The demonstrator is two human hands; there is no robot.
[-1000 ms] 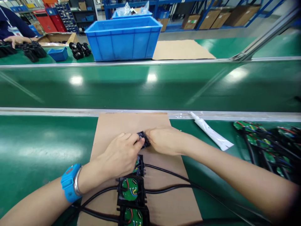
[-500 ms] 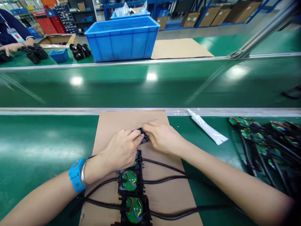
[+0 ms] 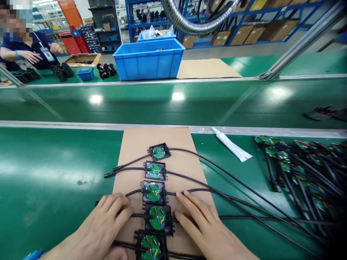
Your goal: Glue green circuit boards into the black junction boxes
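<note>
Several black plastic housings with green circuit boards and coloured wires stand in a column on a cardboard sheet (image 3: 135, 144). The farthest housing (image 3: 159, 151) sits slightly tilted, with black cables leaving both sides. My left hand (image 3: 108, 220) lies left of the column, fingers loosely bent and apart over the cables of the middle housing (image 3: 153, 192) and the one nearer me (image 3: 159, 218). On the right, my right hand (image 3: 202, 225) is open, its stretched fingers touching the cables beside those two housings. The nearest housing (image 3: 151, 247) is cut off by the frame's lower edge.
A white tube (image 3: 231, 143) lies right of the cardboard. Beyond it is a pile of cabled circuit boards (image 3: 295, 166). Across the green line stand a large blue bin (image 3: 149, 59) and a small blue tray (image 3: 85, 74). A co-worker (image 3: 35, 50) is at far left.
Both hands have left the farthest housing and come down towards me, beside the middle ones. That housing now lies uncovered on the cardboard. The view has tilted, and a metal hose shows at the top.
</note>
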